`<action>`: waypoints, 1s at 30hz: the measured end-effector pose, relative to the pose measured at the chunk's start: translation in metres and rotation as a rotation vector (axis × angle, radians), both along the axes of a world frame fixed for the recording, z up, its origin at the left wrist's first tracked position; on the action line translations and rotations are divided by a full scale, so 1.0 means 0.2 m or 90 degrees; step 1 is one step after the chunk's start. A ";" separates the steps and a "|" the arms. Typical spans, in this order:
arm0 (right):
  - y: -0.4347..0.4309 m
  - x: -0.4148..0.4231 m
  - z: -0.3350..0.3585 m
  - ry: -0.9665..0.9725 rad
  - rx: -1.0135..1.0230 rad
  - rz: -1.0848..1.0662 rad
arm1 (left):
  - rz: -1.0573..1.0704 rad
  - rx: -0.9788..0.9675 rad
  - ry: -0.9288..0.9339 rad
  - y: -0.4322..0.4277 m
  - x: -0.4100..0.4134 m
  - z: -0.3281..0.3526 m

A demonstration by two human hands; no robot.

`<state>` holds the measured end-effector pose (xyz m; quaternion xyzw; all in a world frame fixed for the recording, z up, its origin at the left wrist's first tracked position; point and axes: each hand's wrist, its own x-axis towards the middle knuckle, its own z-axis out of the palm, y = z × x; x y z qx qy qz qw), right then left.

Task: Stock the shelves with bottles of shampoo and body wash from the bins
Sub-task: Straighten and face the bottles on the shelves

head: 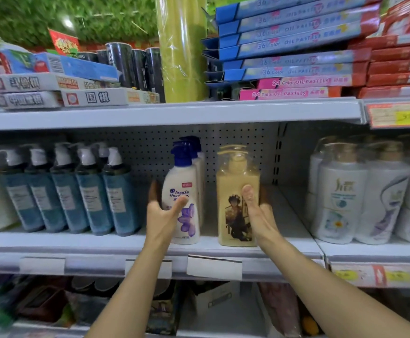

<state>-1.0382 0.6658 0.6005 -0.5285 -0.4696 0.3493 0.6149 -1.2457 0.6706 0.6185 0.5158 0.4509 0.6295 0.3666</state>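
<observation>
A white Head & Shoulders bottle (pixel 183 181) with a blue pump stands at the front of the middle shelf (pixel 223 242), with more like it behind. My left hand (pixel 162 215) wraps its lower left side, thumb across the label. To its right stands a yellow pump bottle (pixel 233 191) with a printed figure. My right hand (pixel 257 213) grips that bottle's right side, thumb on its front. Both bottles rest upright on the shelf.
A row of blue pump bottles (pixel 87 191) fills the shelf's left part. White bottles (pixel 360 198) stand on the right bay. Boxes of oil pastels (pixel 294 69) and board games (pixel 52 91) lie on the upper shelf. Goods crowd the lower shelf (pixel 211 306).
</observation>
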 end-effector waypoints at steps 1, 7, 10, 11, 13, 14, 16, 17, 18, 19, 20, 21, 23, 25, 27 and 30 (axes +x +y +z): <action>0.00 -0.02 0.00 0.002 0.004 0.001 | -0.023 -0.033 0.011 0.01 -0.01 0.00; 0.03 -0.12 -0.01 0.003 0.048 -0.005 | -0.055 -0.089 0.001 0.01 0.00 -0.01; 0.06 -0.17 -0.02 0.002 0.057 0.000 | -0.064 -0.099 0.019 0.02 0.00 -0.02; 0.06 -0.19 -0.02 0.003 0.059 0.001 | -0.062 -0.097 0.023 0.02 0.00 -0.01; 0.07 -0.20 -0.02 0.011 0.060 0.010 | -0.067 -0.095 0.021 0.02 0.00 -0.01; 0.06 -0.20 -0.02 0.010 0.059 0.015 | -0.073 -0.093 0.019 0.01 0.00 -0.01; 0.06 -0.19 -0.02 -0.005 0.052 0.019 | -0.082 -0.092 0.017 0.01 0.00 -0.01; 0.06 -0.18 -0.02 -0.011 0.045 0.021 | -0.079 -0.097 0.018 -0.01 0.00 0.00; 0.06 -0.18 -0.01 -0.013 0.037 0.025 | -0.075 -0.099 0.023 0.00 0.00 0.00; 0.05 -0.18 -0.01 -0.013 0.030 0.031 | -0.069 -0.100 0.027 -0.01 0.00 0.00; 0.04 -0.18 0.00 -0.012 0.026 0.036 | -0.069 -0.096 0.026 -0.01 0.00 0.00; 0.03 -0.18 0.01 -0.007 0.028 0.045 | -0.068 -0.096 0.013 -0.02 0.00 0.01; 0.00 -0.17 0.04 0.006 0.027 0.065 | -0.051 -0.094 -0.023 -0.03 0.02 0.02; -0.02 -0.16 0.05 0.001 0.017 0.085 | -0.021 -0.083 -0.043 -0.06 0.04 0.04; -0.02 -0.15 0.05 -0.014 0.000 0.090 | -0.007 -0.043 -0.058 -0.07 0.06 0.04; -0.05 -0.13 0.06 -0.030 0.001 0.106 | 0.067 -0.012 -0.033 -0.10 0.08 0.02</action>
